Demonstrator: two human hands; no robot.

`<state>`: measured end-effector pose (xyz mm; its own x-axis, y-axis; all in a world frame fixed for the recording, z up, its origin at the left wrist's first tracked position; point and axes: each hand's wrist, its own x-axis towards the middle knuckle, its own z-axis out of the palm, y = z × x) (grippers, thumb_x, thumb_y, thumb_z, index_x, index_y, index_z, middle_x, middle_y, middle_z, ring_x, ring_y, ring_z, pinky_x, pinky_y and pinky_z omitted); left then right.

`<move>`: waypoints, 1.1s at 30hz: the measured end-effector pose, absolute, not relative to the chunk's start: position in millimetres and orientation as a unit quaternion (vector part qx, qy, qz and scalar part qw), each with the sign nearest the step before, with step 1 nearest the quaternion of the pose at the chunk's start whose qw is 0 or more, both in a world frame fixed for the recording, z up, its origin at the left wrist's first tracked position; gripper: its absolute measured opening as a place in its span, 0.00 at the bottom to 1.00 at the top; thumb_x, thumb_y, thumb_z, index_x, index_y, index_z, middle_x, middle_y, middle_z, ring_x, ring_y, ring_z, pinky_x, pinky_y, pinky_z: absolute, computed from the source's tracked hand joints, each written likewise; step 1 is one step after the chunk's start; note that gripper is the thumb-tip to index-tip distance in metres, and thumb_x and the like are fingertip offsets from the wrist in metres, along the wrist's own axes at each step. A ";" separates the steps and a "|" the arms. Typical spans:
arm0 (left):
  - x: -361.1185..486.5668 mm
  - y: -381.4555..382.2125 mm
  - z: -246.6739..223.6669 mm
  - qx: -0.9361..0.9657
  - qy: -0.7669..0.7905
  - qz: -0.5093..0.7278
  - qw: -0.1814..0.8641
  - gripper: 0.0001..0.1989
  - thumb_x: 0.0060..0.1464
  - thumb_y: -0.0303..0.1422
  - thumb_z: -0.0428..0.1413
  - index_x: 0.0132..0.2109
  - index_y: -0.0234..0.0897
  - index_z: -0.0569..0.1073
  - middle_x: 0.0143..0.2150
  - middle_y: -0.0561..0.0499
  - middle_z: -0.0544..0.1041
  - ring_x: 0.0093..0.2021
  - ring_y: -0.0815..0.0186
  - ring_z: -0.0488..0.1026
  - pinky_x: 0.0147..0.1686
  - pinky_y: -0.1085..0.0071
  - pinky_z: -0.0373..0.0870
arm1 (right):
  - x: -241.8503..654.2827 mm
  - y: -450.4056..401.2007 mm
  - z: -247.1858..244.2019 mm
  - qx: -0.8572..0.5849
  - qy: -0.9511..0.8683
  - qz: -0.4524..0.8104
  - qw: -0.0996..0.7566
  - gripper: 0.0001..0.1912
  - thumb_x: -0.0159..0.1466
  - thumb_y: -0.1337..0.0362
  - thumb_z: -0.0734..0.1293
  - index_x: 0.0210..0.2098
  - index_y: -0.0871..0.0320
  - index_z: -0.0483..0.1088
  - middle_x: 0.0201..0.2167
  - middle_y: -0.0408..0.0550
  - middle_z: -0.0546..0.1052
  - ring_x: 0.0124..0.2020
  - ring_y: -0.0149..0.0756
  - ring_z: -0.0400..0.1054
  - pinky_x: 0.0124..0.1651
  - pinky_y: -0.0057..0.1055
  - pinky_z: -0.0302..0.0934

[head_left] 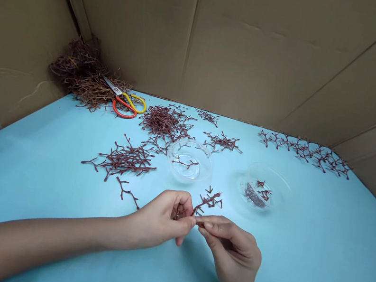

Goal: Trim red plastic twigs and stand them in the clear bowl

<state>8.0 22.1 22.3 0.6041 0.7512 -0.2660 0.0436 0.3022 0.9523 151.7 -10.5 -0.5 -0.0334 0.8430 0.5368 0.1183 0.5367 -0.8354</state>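
Head, red sprig (208,201) between left grip (160,218), right grip (233,245)

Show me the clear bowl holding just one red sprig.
It's the left bowl, with a single branched sprig lying inside. The right bowl holds a dark clump and several more pieces.

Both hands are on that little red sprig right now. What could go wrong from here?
The thin, branching red sprig pinched between the left hand and right hand might snap at its narrow stem. The clear plastic bowl sits just beyond the hands, so a slip could knock it. The loose sprig near the left wrist could get dragged out of place.
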 end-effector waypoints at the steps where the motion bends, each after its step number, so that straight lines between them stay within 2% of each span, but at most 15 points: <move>1: 8.3 21.9 21.4 0.537 0.370 0.248 0.717 0.08 0.41 0.33 0.49 0.24 0.35 0.56 0.13 0.60 0.61 0.15 0.78 0.56 0.18 0.81 0.51 | 151.7 -10.3 -1.8 -0.370 -0.653 0.301 0.589 0.16 0.49 0.81 0.64 0.28 0.53 0.71 0.26 0.41 0.77 0.26 0.30 0.71 0.29 0.23 0.67; 6: 9.4 25.3 23.3 0.567 0.373 0.249 0.691 0.07 0.42 0.33 0.49 0.24 0.36 0.57 0.15 0.60 0.59 0.16 0.76 0.56 0.19 0.80 0.52 | 160.2 -6.2 -1.3 -0.378 -0.684 0.280 0.557 0.15 0.51 0.77 0.66 0.35 0.52 0.70 0.30 0.43 0.77 0.31 0.31 0.71 0.33 0.25 0.67; 8: 8.1 27.0 26.8 0.612 0.384 0.262 0.640 0.05 0.42 0.30 0.48 0.23 0.35 0.58 0.17 0.59 0.60 0.19 0.76 0.57 0.21 0.79 0.54 | 166.6 -3.4 3.7 -0.398 -0.673 0.275 0.560 0.13 0.53 0.71 0.66 0.37 0.52 0.69 0.33 0.45 0.76 0.33 0.32 0.70 0.33 0.26 0.67; 10: 6.0 27.6 29.7 0.662 0.393 0.270 0.578 0.04 0.42 0.28 0.48 0.23 0.35 0.60 0.19 0.58 0.62 0.21 0.75 0.59 0.23 0.79 0.55 | 171.9 -0.5 11.1 -0.435 -0.640 0.267 0.575 0.11 0.55 0.67 0.64 0.38 0.52 0.68 0.33 0.45 0.75 0.31 0.31 0.70 0.31 0.25 0.67; 12: 4.2 26.7 30.8 0.703 0.392 0.262 0.532 0.04 0.42 0.26 0.47 0.23 0.34 0.60 0.20 0.58 0.62 0.22 0.75 0.58 0.23 0.79 0.54 | 174.4 1.8 18.9 -0.474 -0.621 0.270 0.563 0.09 0.55 0.67 0.63 0.36 0.54 0.68 0.28 0.44 0.74 0.26 0.28 0.68 0.27 0.24 0.66; 15: 2.9 23.6 29.8 0.740 0.384 0.241 0.496 0.05 0.44 0.23 0.46 0.25 0.35 0.63 0.18 0.59 0.58 0.20 0.76 0.54 0.21 0.80 0.51 | 174.2 3.3 26.5 -0.499 -0.632 0.310 0.505 0.02 0.52 0.68 0.65 0.27 0.57 0.69 0.21 0.42 0.71 0.20 0.27 0.65 0.22 0.21 0.63; 17: 2.7 21.9 29.1 0.754 0.382 0.232 0.481 0.07 0.45 0.22 0.45 0.27 0.35 0.65 0.17 0.60 0.55 0.19 0.76 0.52 0.20 0.80 0.49 | 174.2 3.5 27.3 -0.497 -0.629 0.344 0.489 0.02 0.52 0.68 0.65 0.24 0.57 0.68 0.18 0.41 0.70 0.17 0.25 0.64 0.18 0.19 0.60; 20: 2.0 21.8 29.0 0.775 0.365 0.244 0.455 0.08 0.46 0.23 0.47 0.32 0.35 0.68 0.20 0.58 0.60 0.21 0.75 0.56 0.23 0.80 0.54 | 177.1 4.6 24.6 -0.479 -0.620 0.382 0.491 0.03 0.53 0.68 0.64 0.23 0.57 0.67 0.18 0.40 0.69 0.17 0.23 0.63 0.19 0.18 0.59; 23: 0.5 23.7 27.9 0.781 0.331 0.278 0.451 0.09 0.49 0.26 0.49 0.37 0.36 0.70 0.29 0.54 0.66 0.30 0.72 0.63 0.31 0.78 0.59 | 181.0 6.8 23.0 -0.453 -0.622 0.404 0.494 0.03 0.54 0.67 0.64 0.24 0.56 0.67 0.19 0.40 0.68 0.19 0.23 0.63 0.20 0.19 0.59; 27: -0.8 26.3 23.5 0.774 0.334 0.300 0.446 0.08 0.51 0.26 0.48 0.33 0.36 0.72 0.31 0.52 0.65 0.32 0.72 0.64 0.33 0.77 0.61 | 185.0 8.7 26.3 -0.432 -0.672 0.384 0.463 0.03 0.55 0.65 0.63 0.27 0.57 0.67 0.21 0.42 0.70 0.21 0.26 0.65 0.23 0.22 0.61; 30: -1.1 27.7 21.9 0.782 0.358 0.304 0.409 0.08 0.51 0.25 0.47 0.31 0.35 0.71 0.30 0.52 0.65 0.31 0.71 0.64 0.31 0.76 0.60 | 189.9 9.0 27.2 -0.472 -0.745 0.270 0.387 0.04 0.57 0.66 0.61 0.32 0.57 0.66 0.25 0.45 0.72 0.25 0.30 0.67 0.25 0.25 0.62; 33: -2.0 29.0 22.3 0.806 0.377 0.303 0.341 0.08 0.51 0.25 0.47 0.30 0.34 0.70 0.30 0.51 0.65 0.31 0.70 0.64 0.32 0.74 0.59 | 193.6 9.3 20.6 -0.487 -0.820 0.206 0.220 0.05 0.55 0.70 0.63 0.33 0.59 0.66 0.28 0.47 0.72 0.27 0.32 0.67 0.27 0.27 0.62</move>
<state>-2.0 29.0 22.3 0.5326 0.8140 0.2317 0.4010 -0.4838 0.7779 193.6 9.3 20.6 -0.4288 0.8890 0.1608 0.7075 0.4411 -0.5522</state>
